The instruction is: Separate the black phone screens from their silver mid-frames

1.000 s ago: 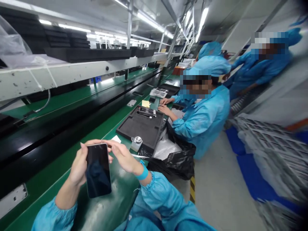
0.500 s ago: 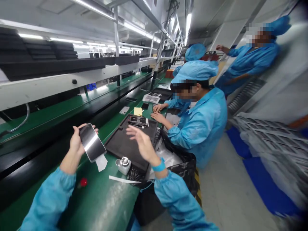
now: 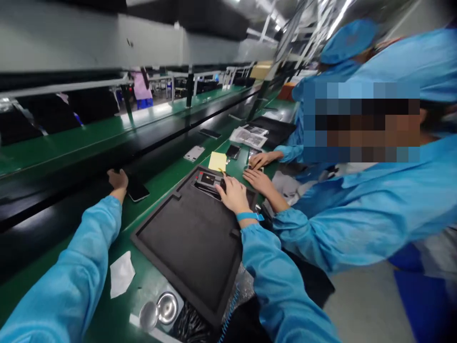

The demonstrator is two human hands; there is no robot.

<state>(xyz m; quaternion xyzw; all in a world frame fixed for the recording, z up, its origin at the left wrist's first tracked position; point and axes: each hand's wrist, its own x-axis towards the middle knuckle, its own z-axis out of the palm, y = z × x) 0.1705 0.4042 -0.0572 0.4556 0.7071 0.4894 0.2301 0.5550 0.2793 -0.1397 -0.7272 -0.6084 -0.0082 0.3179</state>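
My left hand (image 3: 117, 181) is at the dark belt's edge, fingers loosely apart and empty. Just right of it, a dark-screened smartphone (image 3: 138, 189) lies on the green bench (image 3: 166, 178). My right hand (image 3: 233, 194), with a blue wrist strap, reaches to the far end of a black foam tray (image 3: 185, 233). Its fingers close on the right end of a smartphone (image 3: 210, 180) atop a small stack; the fingertips are partly hidden. A white wipe (image 3: 122, 275) lies near my left sleeve.
A metal-lidded dispenser bottle (image 3: 167, 307) stands at the near edge. Beyond the tray are a yellow paper (image 3: 217, 161), a silver phone plate (image 3: 194, 153) and printed sheets (image 3: 248, 137). A co-worker's hands (image 3: 259, 178) work close to my right hand.
My left hand has moved forward and let go of the smartphone, which now lies on the bench. My right hand has gone from above the tray to the stacked phones. The view has shifted closer.
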